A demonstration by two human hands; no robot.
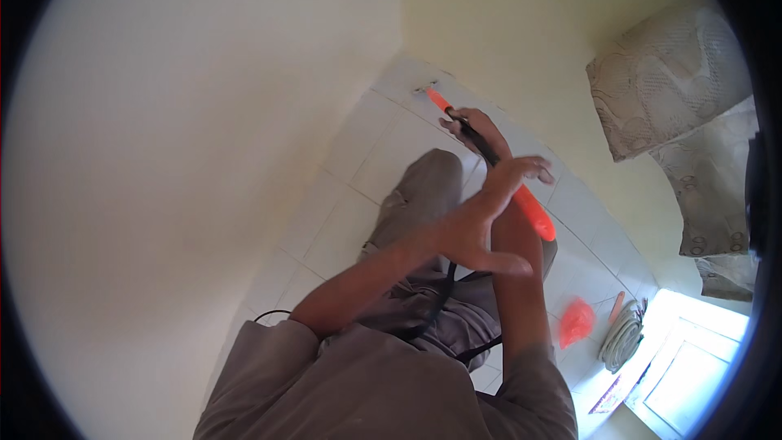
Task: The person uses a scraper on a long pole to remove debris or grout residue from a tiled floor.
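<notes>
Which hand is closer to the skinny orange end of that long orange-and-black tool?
Right. The right hand grips the black middle, just behind the skinny orange end; the left hand is open, farther back, near the wide orange end.

The right arm [520,305] and the orange and black stick [484,147] are under the left hand [491,216], so they block its way down. There is room over the bare floor tiles [350,216] between the left knee [432,175] and the white wall [187,155]. On the right, a red bag [576,322] and a grey roll [622,341] are in the way.
</notes>
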